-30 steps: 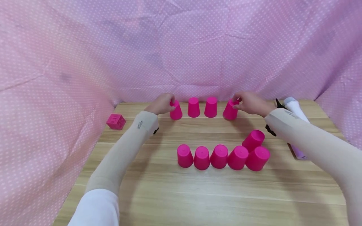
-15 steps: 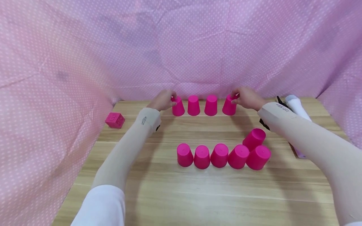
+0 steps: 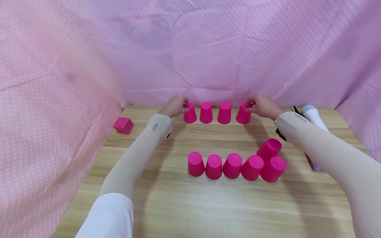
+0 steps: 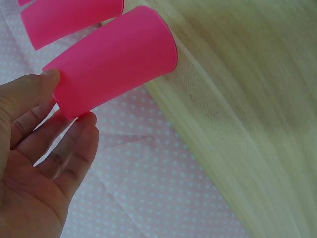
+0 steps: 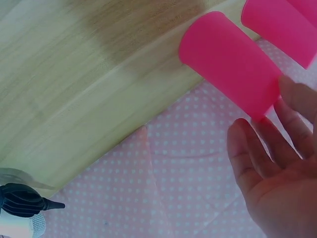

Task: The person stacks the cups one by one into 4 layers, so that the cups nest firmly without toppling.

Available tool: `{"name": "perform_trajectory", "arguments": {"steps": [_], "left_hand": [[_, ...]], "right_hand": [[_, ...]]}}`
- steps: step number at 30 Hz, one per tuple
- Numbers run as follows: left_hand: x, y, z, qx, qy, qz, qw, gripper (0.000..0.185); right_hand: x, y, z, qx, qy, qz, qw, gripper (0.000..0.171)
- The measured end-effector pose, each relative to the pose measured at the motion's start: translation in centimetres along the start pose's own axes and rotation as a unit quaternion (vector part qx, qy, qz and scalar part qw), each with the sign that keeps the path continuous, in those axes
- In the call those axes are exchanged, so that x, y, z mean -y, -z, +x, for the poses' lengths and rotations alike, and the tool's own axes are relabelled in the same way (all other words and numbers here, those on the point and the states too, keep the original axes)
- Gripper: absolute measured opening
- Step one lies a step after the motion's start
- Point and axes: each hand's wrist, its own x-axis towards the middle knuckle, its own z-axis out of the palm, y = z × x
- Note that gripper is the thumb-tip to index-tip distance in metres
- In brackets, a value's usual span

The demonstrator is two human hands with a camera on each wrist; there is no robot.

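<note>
Fingertips of the left hand (image 3: 174, 106) were pinched on the far row's leftmost upturned pink cup (image 3: 189, 113); the right hand (image 3: 262, 106) likewise on the rightmost cup (image 3: 243, 113). Toppling could be caused by uneven pressure, the middle cups (image 3: 215, 112) being knocked.

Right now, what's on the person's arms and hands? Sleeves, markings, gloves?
Both hands are bare: left hand, right hand. Each forearm wears a snug beige arm sleeve, left sleeve and right sleeve, with small dark lettering near the wrist, too small to read. A white shirt cuff shows above the left sleeve. A dark strap peeks out under each wrist.
</note>
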Motion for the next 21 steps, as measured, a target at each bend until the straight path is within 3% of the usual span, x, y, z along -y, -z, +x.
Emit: {"name": "perform_trajectory", "arguments": {"steps": [6,9,12,17,21], "left_hand": [[0.2,-0.4,-0.6,-0.004,-0.029,0.024,0.9993,0.031],[-0.1,-0.2,-1.9,-0.019,-0.069,0.033,0.9969,0.037],[-0.9,0.1,-4.2,-0.033,-0.14,0.051,0.9882,0.033],[-3.0,-0.2,-9.5,-0.027,-0.258,0.065,0.9637,0.028],[-4.7,-1.0,-13.2,-0.003,-0.311,0.062,0.9482,0.03]], "right_hand": [[0.2,0.8,-1.5,0.016,0.035,-0.023,0.999,0.03],[0.7,1.6,-3.2,0.007,0.069,-0.035,0.997,0.032],[1.4,2.1,-5.6,-0.014,0.113,-0.064,0.991,0.03],[2.3,2.1,-10.1,-0.035,0.147,-0.087,0.985,0.028],[2.3,1.3,-13.3,-0.032,0.15,-0.088,0.984,0.027]]}}
